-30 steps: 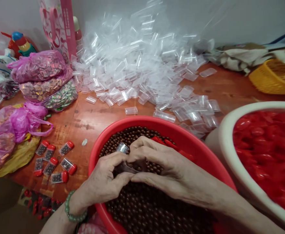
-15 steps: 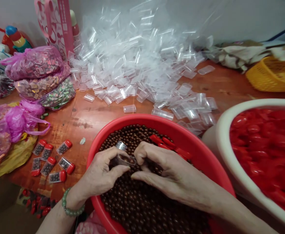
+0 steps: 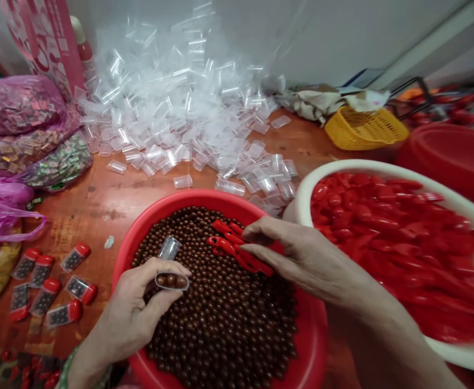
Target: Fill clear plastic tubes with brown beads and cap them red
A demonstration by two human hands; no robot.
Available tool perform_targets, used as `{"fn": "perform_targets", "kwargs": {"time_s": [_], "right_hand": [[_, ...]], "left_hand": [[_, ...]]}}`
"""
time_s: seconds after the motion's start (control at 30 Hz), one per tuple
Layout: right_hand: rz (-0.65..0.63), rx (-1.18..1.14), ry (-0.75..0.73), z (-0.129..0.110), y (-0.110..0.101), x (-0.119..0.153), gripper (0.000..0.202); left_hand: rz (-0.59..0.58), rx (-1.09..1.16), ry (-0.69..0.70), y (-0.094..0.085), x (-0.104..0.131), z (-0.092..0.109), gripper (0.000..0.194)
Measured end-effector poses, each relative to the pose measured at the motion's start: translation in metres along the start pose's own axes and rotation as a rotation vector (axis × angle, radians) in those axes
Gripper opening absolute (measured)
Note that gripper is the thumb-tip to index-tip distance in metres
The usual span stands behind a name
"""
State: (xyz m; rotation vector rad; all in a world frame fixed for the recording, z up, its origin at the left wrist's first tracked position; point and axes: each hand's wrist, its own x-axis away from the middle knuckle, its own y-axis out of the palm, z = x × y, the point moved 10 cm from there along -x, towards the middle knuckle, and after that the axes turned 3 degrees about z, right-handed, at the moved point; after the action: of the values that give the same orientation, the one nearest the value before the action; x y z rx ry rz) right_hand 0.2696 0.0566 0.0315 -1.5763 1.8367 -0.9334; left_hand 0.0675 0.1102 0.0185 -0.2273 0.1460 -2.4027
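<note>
My left hand (image 3: 141, 305) pinches a clear plastic case (image 3: 186, 281) between thumb and fingers, its oval mouth facing me and brown balls showing inside. Both hands are over a red basin (image 3: 204, 195) of small brown balls (image 3: 220, 319). Just beyond the left fingers, another clear case (image 3: 169, 247) lies on the balls. My right hand (image 3: 297, 256) reaches in from the right, thumb and fingers apart at a small heap of red plastic caps (image 3: 231, 243). Its fingertips are at the caps' right side; whether they touch one is unclear.
Several capped cases (image 3: 46, 297) filled with balls lie on the table at left, near pink plastic bags (image 3: 13, 105). Behind the basin spreads a pile of clear cases (image 3: 180, 113). A white tub (image 3: 305, 186) of red caps stands at right, below a yellow basket (image 3: 366, 129).
My right hand has left the case in my left hand and moved right to the red caps. The left hand still holds the case. The view has turned right.
</note>
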Motion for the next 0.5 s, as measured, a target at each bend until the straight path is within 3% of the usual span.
{"fn": "perform_targets", "kwargs": {"time_s": [0.2,0.37,0.5], "right_hand": [[-0.067,0.180,-0.070,-0.001,0.027,0.001,0.013],[-0.176,0.531,-0.109,-0.001,0.057,-0.009,0.011],[-0.202,0.583,-0.129,-0.001,0.076,-0.019,0.018]], "left_hand": [[0.002,0.000,-0.046,0.003,-0.007,-0.008,0.021],[0.020,-0.029,-0.011,0.005,-0.010,-0.002,0.019],[0.004,0.081,-0.062,0.007,-0.012,-0.010,0.019]]}}
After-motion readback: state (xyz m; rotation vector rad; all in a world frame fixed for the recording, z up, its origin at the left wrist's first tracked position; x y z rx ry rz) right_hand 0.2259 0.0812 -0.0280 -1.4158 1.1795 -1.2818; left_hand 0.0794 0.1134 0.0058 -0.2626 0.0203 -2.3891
